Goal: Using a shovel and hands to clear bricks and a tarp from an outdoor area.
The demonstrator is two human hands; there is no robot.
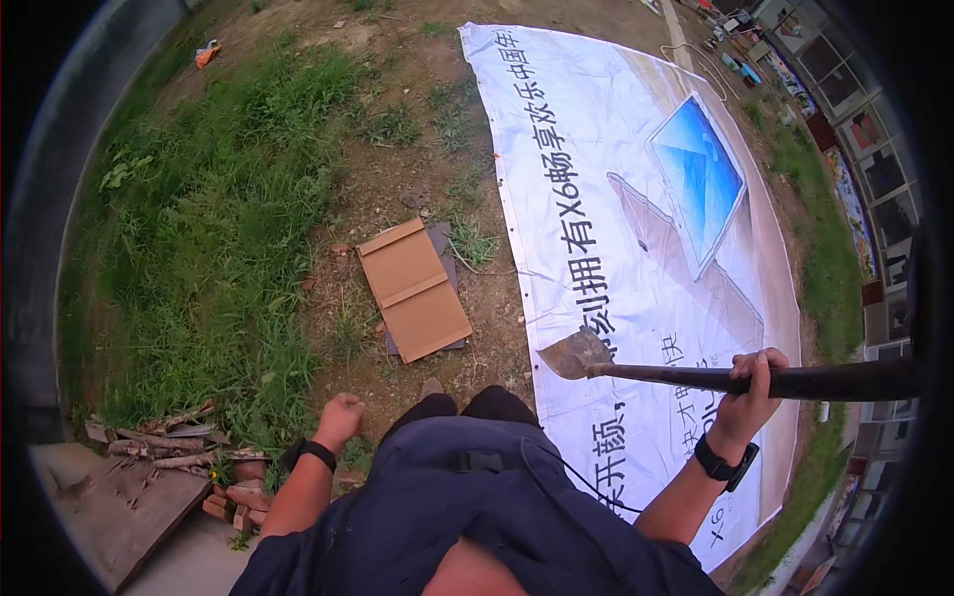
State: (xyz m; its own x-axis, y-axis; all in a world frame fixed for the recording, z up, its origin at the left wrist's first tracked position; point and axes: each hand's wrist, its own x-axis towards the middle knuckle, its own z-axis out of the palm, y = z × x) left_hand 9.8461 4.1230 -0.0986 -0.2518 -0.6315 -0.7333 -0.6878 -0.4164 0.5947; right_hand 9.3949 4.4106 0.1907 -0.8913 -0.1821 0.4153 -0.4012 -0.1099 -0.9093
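Note:
My right hand (pixel 757 385), a dark watch on its wrist, is closed round the dark shaft of a shovel (pixel 574 356). The shovel is held level across my right side, its worn metal blade pointing left over a large white printed banner (pixel 542 189). At my left side hangs my left hand (pixel 341 419), its fingers curled in and nothing showing in them; a black band is on that wrist. Ahead of my feet lies a flat brown cardboard piece (pixel 407 316) with raised strips, on top of a dark grey sheet (pixel 443 241).
Tall grass (pixel 229 199) covers the left side, with bare soil between it and the banner. A pile of split wood (pixel 169 442) and several bricks (pixel 248 494) lies at lower left beside a wooden board (pixel 129 517). Windows (pixel 884 169) line the far right.

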